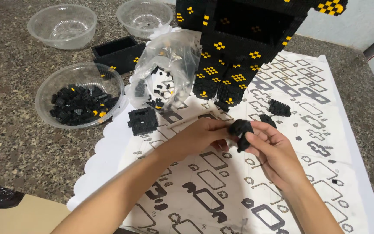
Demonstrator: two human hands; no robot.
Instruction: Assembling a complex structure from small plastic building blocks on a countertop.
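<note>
While gripped: small black brick cluster point(240, 129).

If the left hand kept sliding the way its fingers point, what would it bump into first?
The left hand points rightward, so it would first meet the small black brick cluster held with the right hand; they look to be already touching. Past that lies the printed instruction sheet.

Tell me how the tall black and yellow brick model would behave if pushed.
The brick model stands on narrow legs, so it probably tips easily. Built from tiny studded blocks, it likely sheds pieces if knocked. It looks dense, probably heavy for its size.
</note>
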